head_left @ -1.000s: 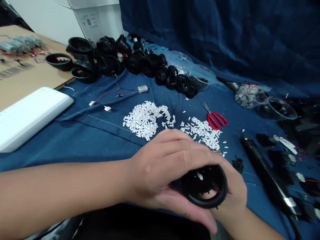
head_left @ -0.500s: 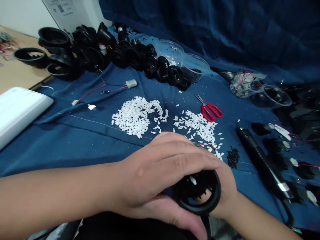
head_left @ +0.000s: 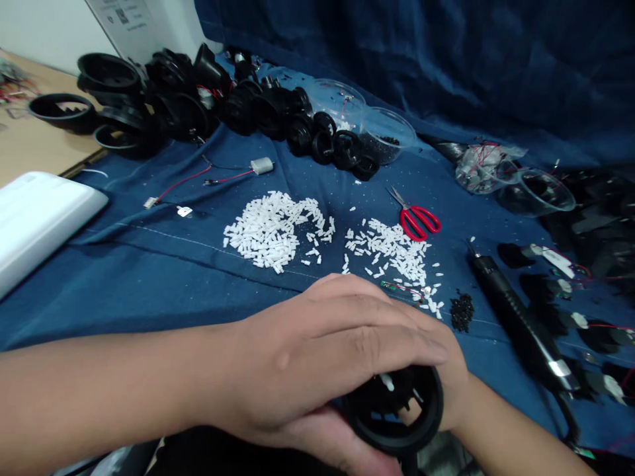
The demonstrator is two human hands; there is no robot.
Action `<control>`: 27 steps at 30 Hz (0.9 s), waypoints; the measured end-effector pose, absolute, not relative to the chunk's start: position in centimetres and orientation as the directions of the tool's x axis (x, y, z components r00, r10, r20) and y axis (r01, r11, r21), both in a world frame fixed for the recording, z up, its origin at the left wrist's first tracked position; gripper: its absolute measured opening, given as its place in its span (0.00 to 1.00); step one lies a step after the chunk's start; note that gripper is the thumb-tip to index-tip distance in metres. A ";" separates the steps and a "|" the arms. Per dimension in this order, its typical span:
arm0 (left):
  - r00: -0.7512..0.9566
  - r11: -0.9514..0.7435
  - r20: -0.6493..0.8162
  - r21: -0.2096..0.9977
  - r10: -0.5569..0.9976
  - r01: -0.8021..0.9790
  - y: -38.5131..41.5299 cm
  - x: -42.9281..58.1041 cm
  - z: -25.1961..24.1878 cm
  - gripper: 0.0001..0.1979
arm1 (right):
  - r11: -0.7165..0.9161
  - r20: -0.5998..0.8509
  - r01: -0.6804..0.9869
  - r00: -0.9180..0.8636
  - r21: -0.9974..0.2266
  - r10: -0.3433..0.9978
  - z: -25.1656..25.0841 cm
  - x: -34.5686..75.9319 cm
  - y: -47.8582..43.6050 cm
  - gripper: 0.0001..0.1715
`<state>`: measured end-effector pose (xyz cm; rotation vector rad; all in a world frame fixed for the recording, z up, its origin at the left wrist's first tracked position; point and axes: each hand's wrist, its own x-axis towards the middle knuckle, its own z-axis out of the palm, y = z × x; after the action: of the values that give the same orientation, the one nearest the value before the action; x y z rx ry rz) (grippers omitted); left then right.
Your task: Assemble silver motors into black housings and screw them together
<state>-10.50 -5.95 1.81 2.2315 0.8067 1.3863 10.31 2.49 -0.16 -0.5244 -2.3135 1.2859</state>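
Note:
My left hand [head_left: 307,357] is closed round a round black plastic housing [head_left: 394,441], fingers over its top and thumb beneath. The housing's open end tilts up toward me, and a small white peg [head_left: 387,383] shows inside among short black prongs. My right hand [head_left: 452,377] is at the far side of the housing, mostly behind it and my left hand. Its fingers are largely hidden, though a bit of skin shows through the housing's opening. Just beyond my hands lie small white plastic pieces [head_left: 397,248] and a small green circuit board [head_left: 388,285] with thin wires.
A larger heap of white pieces [head_left: 265,231] lies left of centre. Red-handled scissors [head_left: 419,223], a black electric screwdriver [head_left: 518,314] and a pile of tiny black screws [head_left: 462,311] are to the right. Black housings [head_left: 178,112], clear tubs [head_left: 387,135] and a wired motor [head_left: 262,166] stand farther back.
Both hands and the black housing have dropped slightly toward me. The small green board beyond my fingers is now more exposed. My grip looks the same.

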 end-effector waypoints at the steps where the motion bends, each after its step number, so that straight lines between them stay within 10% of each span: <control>1: 0.323 -0.762 0.691 0.580 0.647 0.287 -5.9 -10.5 1.6 0.33 | 0.547 0.241 0.067 -0.848 -0.834 0.472 -0.1 10.2 2.5 0.21; 8: 0.058 -0.712 0.815 0.466 0.576 0.526 -5.6 -10.9 0.1 0.37 | 0.650 0.430 0.118 -0.660 -0.750 0.616 -0.1 10.5 1.7 0.34; 19: 0.118 -0.711 0.807 0.429 0.579 0.558 -5.3 -11.0 -0.5 0.35 | -0.165 -0.014 -0.115 -0.776 -0.980 0.630 -1.6 9.5 1.8 0.27; 27: -0.039 -0.338 0.406 0.807 0.913 0.484 -6.4 -11.9 -1.2 0.21 | -0.288 -0.203 -0.049 -0.597 -0.956 0.776 -0.3 8.8 2.2 0.32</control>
<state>-11.89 -6.41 -1.17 1.8177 1.4692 1.3459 8.80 2.22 -0.33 -0.9271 -1.4021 1.9360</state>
